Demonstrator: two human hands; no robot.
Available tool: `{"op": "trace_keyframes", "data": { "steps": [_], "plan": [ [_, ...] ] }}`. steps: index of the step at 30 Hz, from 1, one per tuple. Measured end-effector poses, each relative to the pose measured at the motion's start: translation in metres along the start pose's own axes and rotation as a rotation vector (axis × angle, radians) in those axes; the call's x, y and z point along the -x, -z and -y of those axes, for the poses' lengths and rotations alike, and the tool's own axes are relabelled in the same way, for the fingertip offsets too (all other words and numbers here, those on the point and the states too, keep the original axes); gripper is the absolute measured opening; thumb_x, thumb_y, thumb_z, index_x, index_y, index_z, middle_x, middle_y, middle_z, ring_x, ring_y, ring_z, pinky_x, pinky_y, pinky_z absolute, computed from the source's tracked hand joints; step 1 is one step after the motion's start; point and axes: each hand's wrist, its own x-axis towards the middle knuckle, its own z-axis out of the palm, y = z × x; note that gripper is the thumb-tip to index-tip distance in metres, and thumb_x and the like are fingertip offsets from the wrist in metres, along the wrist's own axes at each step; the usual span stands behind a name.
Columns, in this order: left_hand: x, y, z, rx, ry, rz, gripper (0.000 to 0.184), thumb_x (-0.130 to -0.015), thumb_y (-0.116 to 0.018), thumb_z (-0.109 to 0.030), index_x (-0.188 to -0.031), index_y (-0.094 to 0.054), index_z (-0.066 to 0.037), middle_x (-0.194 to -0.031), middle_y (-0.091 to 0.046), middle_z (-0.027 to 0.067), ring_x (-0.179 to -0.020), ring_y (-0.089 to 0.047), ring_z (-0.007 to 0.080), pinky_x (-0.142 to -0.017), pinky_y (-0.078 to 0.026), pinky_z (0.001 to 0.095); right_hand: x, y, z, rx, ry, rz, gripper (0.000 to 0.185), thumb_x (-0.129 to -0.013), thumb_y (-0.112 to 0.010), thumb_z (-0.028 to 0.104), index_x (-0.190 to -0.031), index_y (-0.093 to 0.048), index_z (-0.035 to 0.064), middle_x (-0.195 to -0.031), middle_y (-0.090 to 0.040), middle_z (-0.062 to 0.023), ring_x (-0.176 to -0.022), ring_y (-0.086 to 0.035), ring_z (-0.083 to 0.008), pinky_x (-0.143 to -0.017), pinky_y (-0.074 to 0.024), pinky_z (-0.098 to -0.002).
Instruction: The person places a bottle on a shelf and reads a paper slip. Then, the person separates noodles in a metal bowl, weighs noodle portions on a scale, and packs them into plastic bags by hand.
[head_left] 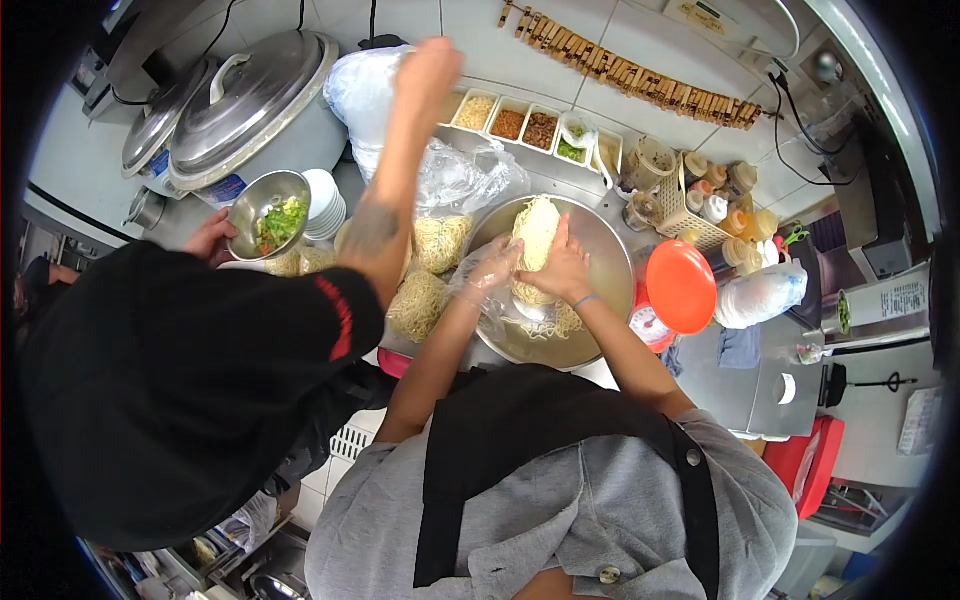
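Between my two hands, over a large steel bowl [612, 255], is a pale yellow clump of noodles [537, 232]. My left hand [492, 266], in a clear plastic glove, holds its left side. The fingers of my right hand [560, 268] are wrapped round the right side; a thin blue band circles that wrist. More loose noodles [555, 322] lie in the bowl below. Left of the bowl are several noodle bundles [418, 305], some beside a clear plastic bag [465, 178].
A co-worker in black [190, 380] stands close on my left, holding a metal bowl [268, 215] of chopped vegetables, one arm [395, 170] raised across the counter. Topping containers [508, 124] line the back. A red scale dish [681, 287] and a basket of bottles [690, 215] stand right.
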Motion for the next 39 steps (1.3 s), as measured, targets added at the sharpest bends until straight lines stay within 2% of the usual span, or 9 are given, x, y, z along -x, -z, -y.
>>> {"op": "trace_keyframes", "data": {
  "steps": [9, 20, 22, 24, 27, 31, 33, 35, 39],
  "plan": [
    [0.039, -0.028, -0.071, 0.055, 0.097, 0.08, 0.042, -0.091, -0.059, -0.025, -0.122, -0.051, 0.003, -0.111, -0.061, 0.008, -0.1, -0.057, 0.0143, -0.086, -0.045, 0.0274, -0.004, -0.009, -0.017, -0.15, 0.137, -0.147, 0.093, -0.054, -0.079, 0.04, -0.124, -0.037, -0.0053, -0.119, -0.05, -0.0255, -0.113, -0.048, -0.0368, -0.096, -0.04, -0.0389],
    [0.037, -0.029, -0.07, 0.167, 0.027, 0.226, 0.052, -0.084, -0.068, -0.013, -0.127, -0.045, 0.004, -0.117, -0.057, 0.0102, -0.107, -0.055, 0.0165, -0.093, -0.044, 0.0297, 0.014, -0.023, -0.037, -0.325, 0.224, -0.278, 0.08, -0.055, -0.081, 0.026, -0.119, -0.043, -0.0008, -0.107, -0.058, -0.0213, -0.101, -0.057, -0.0345, -0.087, -0.047, -0.0394],
    [0.033, -0.028, -0.068, 0.111, -0.062, 0.119, 0.071, -0.077, -0.076, -0.013, -0.131, -0.034, 0.008, -0.115, -0.058, 0.0122, -0.101, -0.059, 0.0189, -0.087, -0.048, 0.029, 0.015, -0.019, -0.043, -0.371, 0.248, -0.237, 0.079, -0.055, -0.082, 0.022, -0.119, -0.042, -0.0007, -0.108, -0.059, -0.0191, -0.102, -0.058, -0.032, -0.087, -0.0472, -0.0381],
    [0.038, -0.02, -0.067, 0.084, -0.048, 0.141, 0.08, -0.074, -0.078, -0.014, -0.135, -0.03, 0.005, -0.12, -0.055, 0.0135, -0.105, -0.057, 0.0193, -0.09, -0.047, 0.0298, 0.018, -0.018, -0.05, -0.904, 0.293, -0.002, 0.072, -0.058, -0.081, 0.01, -0.119, -0.043, 0.0006, -0.108, -0.06, -0.0113, -0.102, -0.058, -0.0246, -0.089, -0.046, -0.0355],
    [0.042, -0.016, -0.077, -0.103, -0.055, 0.206, 0.096, -0.066, -0.084, -0.018, -0.14, -0.026, -0.002, -0.128, -0.049, 0.0159, -0.113, -0.052, 0.0205, -0.096, -0.043, 0.0317, 0.023, -0.01, -0.06, -1.247, 0.247, 0.285, 0.084, -0.06, -0.08, 0.002, -0.131, -0.035, 0.004, -0.119, -0.053, -0.0087, -0.11, -0.052, -0.0202, -0.095, -0.0415, -0.0337],
    [0.062, -0.035, -0.106, -0.606, -0.134, 0.285, 0.106, -0.057, -0.088, -0.023, -0.141, -0.027, -0.003, -0.136, -0.042, 0.0134, -0.123, -0.044, 0.0236, -0.103, -0.037, 0.0347, 0.022, -0.011, -0.064, -1.121, 0.453, 0.274, 0.106, -0.061, -0.081, 0.003, -0.144, -0.016, 0.0097, -0.135, -0.04, -0.0114, -0.123, -0.042, -0.0209, -0.104, -0.034, -0.0323],
    [0.051, -0.032, -0.087, -0.576, -0.177, 0.323, 0.112, -0.053, -0.09, -0.027, -0.141, -0.026, -0.004, -0.138, -0.039, 0.0162, -0.126, -0.041, 0.0261, -0.106, -0.033, 0.0357, 0.017, -0.003, -0.063, -1.067, 0.37, 0.512, 0.125, -0.058, -0.084, 0.005, -0.148, 0.002, 0.0152, -0.144, -0.028, -0.0109, -0.131, -0.031, -0.0208, -0.108, -0.0275, -0.0317],
    [0.042, -0.027, -0.075, -0.578, -0.331, 0.446, 0.114, -0.052, -0.09, -0.028, -0.143, -0.025, -0.006, -0.14, -0.036, 0.0182, -0.128, -0.039, 0.0275, -0.108, -0.029, 0.036, 0.015, 0.002, -0.058, -0.971, 0.438, 0.469, 0.126, -0.056, -0.085, 0.006, -0.148, 0.001, 0.0124, -0.145, -0.028, -0.0099, -0.131, -0.032, -0.021, -0.108, -0.0275, -0.032],
    [0.049, -0.026, -0.086, -0.609, -0.253, 0.47, 0.115, -0.054, -0.089, -0.032, -0.144, -0.022, -0.007, -0.141, -0.033, 0.0201, -0.129, -0.036, 0.0287, -0.109, -0.027, 0.0367, 0.01, 0.0, -0.056, -0.835, 0.491, 0.426, 0.114, -0.056, -0.087, 0.009, -0.145, -0.015, 0.0063, -0.139, -0.037, -0.0095, -0.126, -0.039, -0.0197, -0.105, -0.0326, -0.033]
  ]
}}
